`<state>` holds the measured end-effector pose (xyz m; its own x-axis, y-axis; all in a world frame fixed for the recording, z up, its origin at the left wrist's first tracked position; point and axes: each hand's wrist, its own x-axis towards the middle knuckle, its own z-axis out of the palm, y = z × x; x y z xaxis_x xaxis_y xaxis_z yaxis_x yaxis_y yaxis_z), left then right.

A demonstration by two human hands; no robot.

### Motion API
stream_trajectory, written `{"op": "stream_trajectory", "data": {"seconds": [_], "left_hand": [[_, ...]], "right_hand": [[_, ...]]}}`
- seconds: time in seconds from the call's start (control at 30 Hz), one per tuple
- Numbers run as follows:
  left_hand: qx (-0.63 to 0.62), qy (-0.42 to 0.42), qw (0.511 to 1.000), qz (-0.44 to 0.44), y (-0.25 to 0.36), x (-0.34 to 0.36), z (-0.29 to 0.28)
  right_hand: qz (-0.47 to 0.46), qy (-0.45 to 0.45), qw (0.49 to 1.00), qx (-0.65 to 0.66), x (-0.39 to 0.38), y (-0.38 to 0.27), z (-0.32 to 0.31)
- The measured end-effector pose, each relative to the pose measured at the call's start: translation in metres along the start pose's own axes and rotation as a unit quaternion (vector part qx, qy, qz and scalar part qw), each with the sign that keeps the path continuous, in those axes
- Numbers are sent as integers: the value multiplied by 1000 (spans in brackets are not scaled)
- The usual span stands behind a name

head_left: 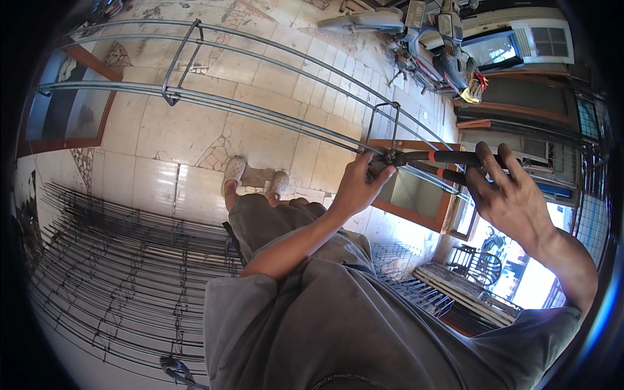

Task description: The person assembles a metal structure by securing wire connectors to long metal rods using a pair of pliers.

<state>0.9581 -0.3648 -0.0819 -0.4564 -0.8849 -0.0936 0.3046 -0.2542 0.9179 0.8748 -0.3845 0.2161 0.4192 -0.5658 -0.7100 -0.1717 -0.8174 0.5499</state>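
Note:
A long cage of steel reinforcing bars [260, 113] runs across in front of me, from the far left to the right. Bent square stirrups hold its bars apart: one stirrup [168, 78] stands at the left, another stirrup [398, 122] where I work. My left hand [356, 188] grips the cage at this second stirrup's near corner, with thumb and finger close around the joint. In my right hand [513, 201] is a pair of pincers [448, 157] with black handles and red bands. Their jaws meet the same corner. Any tie wire there is too small to make out.
Many finished-looking rebar cages [130, 279] are stacked at the lower left. A motorbike [429, 52] stands at the far right, near wooden-framed panels [520, 97]. One framed glass panel [107, 123] is at the left, another wooden frame [437, 218] beyond my hands. Tiled floor [260, 78] lies below.

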Motion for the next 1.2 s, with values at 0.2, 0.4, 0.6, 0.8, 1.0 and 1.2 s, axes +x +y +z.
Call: {"op": "stream_trajectory", "data": {"seconds": [0.2,0.4,0.6,0.8,1.0,1.2], "left_hand": [[-23,-5,1000,20,-2,-1,-1],[-7,3,1000,-2,-1,1,0],[-8,-13,1000,-10,2,0,-3],[2,-47,998,44,-9,4,-9],[-21,-88,996,1,2,4,-15],[-13,-139,989,-45,6,14,-24]], "right_hand": [[-45,-25,997,-48,-8,5,6],[-54,-19,994,-91,-12,1,3],[-17,-18,999,24,-9,-3,-9],[21,0,1000,19,-7,-9,-9],[32,-26,997,67,-15,-8,-8],[118,-63,964,231,-12,-12,-15]]}}
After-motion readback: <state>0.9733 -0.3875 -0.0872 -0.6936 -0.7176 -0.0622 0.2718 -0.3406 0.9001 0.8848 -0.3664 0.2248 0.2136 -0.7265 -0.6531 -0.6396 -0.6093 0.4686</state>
